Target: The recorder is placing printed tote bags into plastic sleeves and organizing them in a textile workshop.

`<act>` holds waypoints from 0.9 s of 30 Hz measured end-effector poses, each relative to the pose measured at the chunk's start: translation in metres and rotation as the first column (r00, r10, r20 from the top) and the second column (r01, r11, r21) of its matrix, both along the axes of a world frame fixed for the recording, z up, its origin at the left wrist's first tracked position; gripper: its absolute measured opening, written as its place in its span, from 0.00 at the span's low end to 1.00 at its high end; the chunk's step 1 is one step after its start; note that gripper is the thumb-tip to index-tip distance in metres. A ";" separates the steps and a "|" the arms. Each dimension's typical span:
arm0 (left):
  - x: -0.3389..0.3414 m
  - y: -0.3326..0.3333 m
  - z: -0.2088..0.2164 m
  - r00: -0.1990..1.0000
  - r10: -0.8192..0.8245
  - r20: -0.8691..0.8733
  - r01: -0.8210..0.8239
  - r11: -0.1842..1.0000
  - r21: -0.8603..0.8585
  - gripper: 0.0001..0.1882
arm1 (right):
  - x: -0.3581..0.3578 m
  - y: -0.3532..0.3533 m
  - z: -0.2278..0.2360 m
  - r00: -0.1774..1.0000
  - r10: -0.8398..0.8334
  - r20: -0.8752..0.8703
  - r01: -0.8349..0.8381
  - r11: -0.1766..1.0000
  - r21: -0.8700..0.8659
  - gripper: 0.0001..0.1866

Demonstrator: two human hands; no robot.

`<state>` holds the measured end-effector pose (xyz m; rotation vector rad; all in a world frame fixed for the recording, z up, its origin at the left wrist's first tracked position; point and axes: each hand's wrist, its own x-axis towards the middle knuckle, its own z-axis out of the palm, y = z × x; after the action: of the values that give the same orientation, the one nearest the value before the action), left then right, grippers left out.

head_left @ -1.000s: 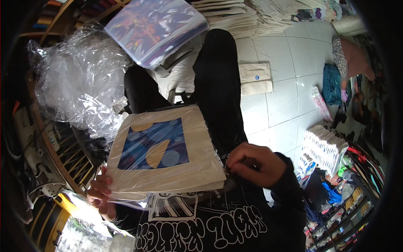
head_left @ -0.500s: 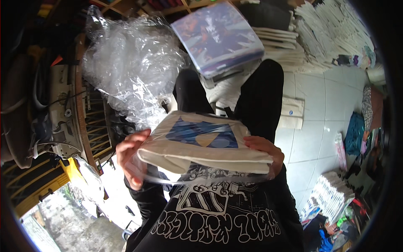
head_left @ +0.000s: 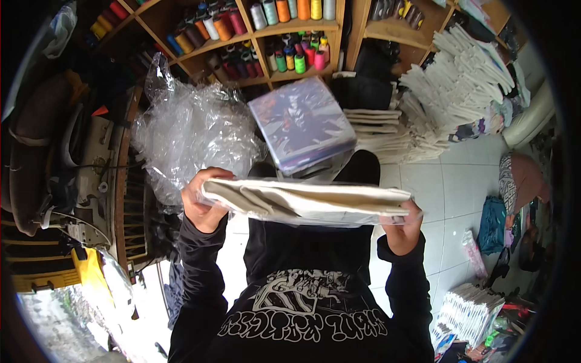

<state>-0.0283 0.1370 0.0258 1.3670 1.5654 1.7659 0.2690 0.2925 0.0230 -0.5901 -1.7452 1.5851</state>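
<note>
Held level before me is a folded cream cloth (head_left: pixel 308 196) inside a clear plastic bag, its layered edge facing me. My left hand (head_left: pixel 206 198) grips one end, fingers behind and thumb in front. The opposite end is pinched in my right hand (head_left: pixel 404 227), where loose plastic sticks out past the fingers. The cloth's printed face is turned out of sight. Just beyond it stands a stack of flat packs (head_left: pixel 302 124) with dark purple printed covers. A big heap of clear plastic bags (head_left: pixel 196 130) lies to the left of that stack.
Wooden shelves (head_left: pixel 296 27) with several thread cones run along the back. Piles of white folded cloth (head_left: pixel 457 78) sit at the back right. At left is a sewing machine (head_left: pixel 94 151). Another white stack (head_left: pixel 469 311) stands on the tiled floor (head_left: pixel 451 187), near a teal bag (head_left: pixel 493 224).
Both hands have raised the bagged cloth away from my body and tipped it, so its edge shows instead of the blue print. My view has tilted up, bringing the thread shelves in.
</note>
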 end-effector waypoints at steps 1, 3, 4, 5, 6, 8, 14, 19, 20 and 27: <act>0.008 0.003 0.009 1.000 0.028 -0.004 -0.028 0.999 0.018 0.22 | 0.002 0.000 0.003 1.000 -0.019 -0.011 0.019 0.999 -0.031 0.17; 0.011 0.017 0.013 0.993 0.027 0.112 -0.036 0.996 0.080 0.22 | -0.008 0.006 0.016 0.995 -0.088 -0.039 0.083 0.991 -0.105 0.22; 0.013 0.023 0.016 0.993 0.031 0.117 -0.047 0.990 0.136 0.21 | -0.011 0.010 0.016 0.991 -0.085 -0.107 0.081 0.996 -0.036 0.23; 0.014 0.027 0.020 0.992 0.034 0.122 -0.057 0.980 0.190 0.20 | -0.015 0.013 0.015 0.982 -0.076 -0.174 0.083 0.996 0.032 0.24; 0.016 0.031 0.022 0.986 0.015 0.163 -0.048 0.978 0.201 0.20 | -0.020 0.014 0.019 0.964 -0.056 -0.260 0.078 0.994 0.072 0.24; 0.012 0.042 0.027 0.978 0.020 0.206 -0.063 0.976 0.206 0.18 | -0.031 0.021 0.020 0.944 -0.119 -0.308 0.167 0.977 0.133 0.22; -0.010 0.075 0.074 0.992 0.041 0.121 -0.073 0.960 0.271 0.15 | -0.060 0.069 0.070 0.892 -0.238 -0.385 0.363 0.883 0.297 0.07; -0.029 0.077 0.124 1.000 -0.007 -0.021 0.014 0.930 0.368 0.21 | -0.065 0.077 0.124 0.898 -0.110 -0.427 0.299 0.864 0.406 0.11; -0.032 0.074 0.127 1.000 -0.010 0.012 0.006 0.938 0.347 0.21 | -0.073 0.066 0.131 0.836 -0.094 -0.541 0.358 0.840 0.408 0.12; -0.013 0.066 0.131 0.977 -0.116 0.177 0.029 0.904 0.427 0.20 | -0.054 0.061 0.138 0.876 -0.011 -0.483 0.260 0.854 0.452 0.15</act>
<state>-0.0415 0.2030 0.1571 1.3571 1.0473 2.2058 0.2152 0.3533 0.1605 -0.0568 -1.6015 0.9869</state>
